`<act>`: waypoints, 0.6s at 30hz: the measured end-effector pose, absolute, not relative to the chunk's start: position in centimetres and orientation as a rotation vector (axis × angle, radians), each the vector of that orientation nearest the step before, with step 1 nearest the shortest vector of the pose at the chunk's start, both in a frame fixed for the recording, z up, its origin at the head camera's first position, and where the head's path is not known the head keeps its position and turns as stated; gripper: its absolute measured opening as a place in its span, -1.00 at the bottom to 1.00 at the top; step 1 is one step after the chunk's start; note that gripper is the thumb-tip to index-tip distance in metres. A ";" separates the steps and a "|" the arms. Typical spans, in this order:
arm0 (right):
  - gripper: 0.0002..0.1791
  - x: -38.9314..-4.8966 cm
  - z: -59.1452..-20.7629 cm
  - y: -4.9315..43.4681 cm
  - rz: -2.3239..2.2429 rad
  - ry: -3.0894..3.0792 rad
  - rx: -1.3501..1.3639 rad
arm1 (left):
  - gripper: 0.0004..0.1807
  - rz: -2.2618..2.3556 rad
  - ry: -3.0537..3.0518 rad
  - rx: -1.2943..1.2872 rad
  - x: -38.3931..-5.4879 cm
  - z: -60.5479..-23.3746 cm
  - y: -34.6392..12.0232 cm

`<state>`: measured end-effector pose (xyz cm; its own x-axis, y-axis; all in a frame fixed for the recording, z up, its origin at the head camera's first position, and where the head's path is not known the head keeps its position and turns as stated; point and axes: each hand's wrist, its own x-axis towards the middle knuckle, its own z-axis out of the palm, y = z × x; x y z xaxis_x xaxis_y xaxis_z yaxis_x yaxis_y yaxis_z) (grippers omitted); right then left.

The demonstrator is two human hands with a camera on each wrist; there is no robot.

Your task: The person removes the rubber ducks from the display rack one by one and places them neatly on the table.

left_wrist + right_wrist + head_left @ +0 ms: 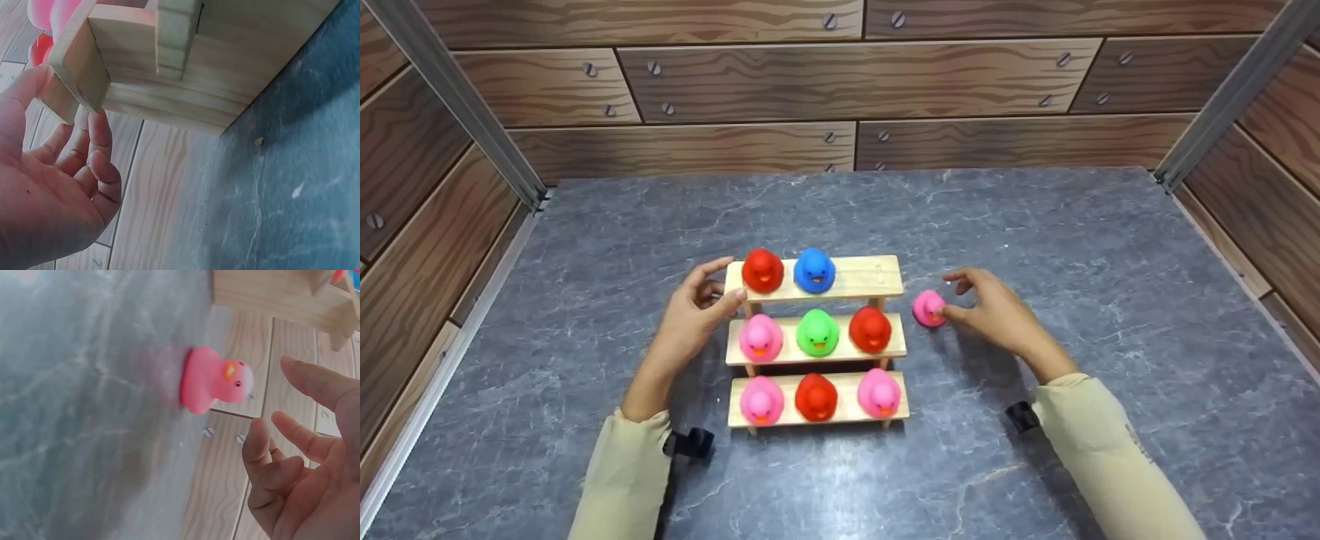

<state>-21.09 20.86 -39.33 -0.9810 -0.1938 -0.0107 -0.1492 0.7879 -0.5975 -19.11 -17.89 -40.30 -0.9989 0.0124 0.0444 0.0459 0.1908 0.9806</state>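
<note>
A three-tier wooden display stand point(864, 277) carries rubber ducks. My left hand point(694, 306) grips the left end of its top tier, thumb at the front and fingers behind, as the left wrist view also shows. On that tier are a red duck point(763, 271) and a blue duck point(814, 271). To the right of the stand, a pink rubber duck point(205, 379) sits upright on the table. My right hand point(990, 311) hovers beside it, thumb and fingers spread; the right wrist view shows a gap between them and the duck.
The middle tier bears a pink duck point(760, 337), a green duck point(817, 333) and a red duck point(870, 329). Below, a red duck point(816, 397) stands between two pink ones. Wood-patterned walls point(855, 82) enclose the grey marbled table point(1035, 217).
</note>
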 end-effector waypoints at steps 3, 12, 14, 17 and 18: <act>-0.45 -21.0 -38.8 20.8 -1.034 2.867 -0.276 | -0.42 -1.994 -2.394 -0.071 -19.1 -40.3 -17.9; -0.49 -20.5 -37.5 20.9 -1.335 2.719 -0.208 | -0.41 -1.993 -2.409 -0.063 -19.0 -40.3 -17.9; -0.49 -20.3 -37.1 20.8 -1.425 2.679 -0.206 | -0.41 -1.993 -2.409 -0.065 -19.0 -40.3 -17.9; -0.50 -19.9 -36.3 20.6 -1.530 2.620 -0.195 | -0.41 -1.994 -2.407 -0.067 -19.0 -40.3 -17.9; -0.51 -19.7 -36.1 20.5 -1.563 2.600 -0.190 | -0.41 -2.000 -2.403 -0.066 -19.0 -40.3 -17.8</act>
